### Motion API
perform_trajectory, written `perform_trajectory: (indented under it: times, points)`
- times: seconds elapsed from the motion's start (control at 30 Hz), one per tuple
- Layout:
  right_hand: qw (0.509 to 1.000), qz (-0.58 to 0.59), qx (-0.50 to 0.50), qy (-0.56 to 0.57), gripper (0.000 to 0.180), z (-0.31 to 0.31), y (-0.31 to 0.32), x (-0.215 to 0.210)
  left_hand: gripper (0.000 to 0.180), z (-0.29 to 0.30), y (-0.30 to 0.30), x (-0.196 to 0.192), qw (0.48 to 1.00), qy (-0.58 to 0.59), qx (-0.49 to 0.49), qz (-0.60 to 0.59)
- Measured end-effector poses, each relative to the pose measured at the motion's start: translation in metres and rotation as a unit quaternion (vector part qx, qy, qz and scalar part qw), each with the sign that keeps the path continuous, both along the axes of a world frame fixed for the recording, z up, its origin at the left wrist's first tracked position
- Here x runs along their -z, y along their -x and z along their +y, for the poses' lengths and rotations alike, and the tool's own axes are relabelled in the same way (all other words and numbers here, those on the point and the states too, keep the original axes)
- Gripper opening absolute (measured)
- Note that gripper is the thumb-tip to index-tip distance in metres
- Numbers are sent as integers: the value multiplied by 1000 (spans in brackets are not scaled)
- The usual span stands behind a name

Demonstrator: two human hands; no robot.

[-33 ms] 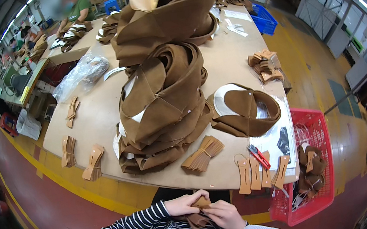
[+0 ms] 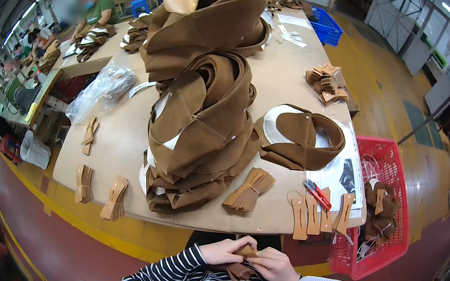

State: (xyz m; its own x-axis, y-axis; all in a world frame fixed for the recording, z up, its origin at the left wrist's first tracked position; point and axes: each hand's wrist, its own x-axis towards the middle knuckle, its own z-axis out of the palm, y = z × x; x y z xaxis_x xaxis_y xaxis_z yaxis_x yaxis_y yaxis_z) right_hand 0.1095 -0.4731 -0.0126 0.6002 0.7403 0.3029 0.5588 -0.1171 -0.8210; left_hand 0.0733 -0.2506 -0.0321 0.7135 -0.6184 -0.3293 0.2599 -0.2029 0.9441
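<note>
In front of my striped shirt, below the table's near edge, both hands hold a fanned bundle of brown leather pieces [image 2: 239, 273]. My left hand [image 2: 222, 252] is closed on its upper end, with the thumb and fingers bent round the tan top piece. My right hand [image 2: 276, 265] pinches the bundle from the other side; its fingertips are partly hidden. On the table just ahead lies a similar tied bundle of tan leather pieces [image 2: 248, 190]. Several flat tan leather pieces with slots [image 2: 299, 217] lie near the front right edge, beside a red cutter [image 2: 318, 194].
Tall stacks of folded brown material [image 2: 199, 121] fill the table's middle. A tied brown roll [image 2: 300, 135] lies to their right. More leather bundles [image 2: 113, 198] rest at the left edge. A red basket [image 2: 378, 147] stands against the right side. A person in green [image 2: 101, 9] works far left.
The view has shifted very slightly. My right hand has moved a little to the left; both hands keep hold of the leather bundle.
</note>
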Motion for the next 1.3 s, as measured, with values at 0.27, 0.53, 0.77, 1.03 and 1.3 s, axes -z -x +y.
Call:
perform_trajectory:
  times: [0.27, 0.53, 0.77, 1.03, 1.3]
  points:
    - [994, 98, 27, 36, 16, 9, 35, 22, 35, 2, 34, 12, 989, -127, 22, -68]
    - [987, 128, 24, 97, 17, -15, 27, 1, 37, -15, 55, 12, 975, -203, -3, -93]
    - [987, 87, -2, 135, 23, -30, 7, -19, 38, -19, 58, 13, 975, -194, -21, -110]
    - [896, -29, 442, 32, 9, -116, -61, -91, 53, 40, 77, 14, 997, -16, -70, 32]
    - [845, -120, 520, -38, 19, -102, -61, -55, 90, 136, 82, -80, 886, -289, -296, -209]
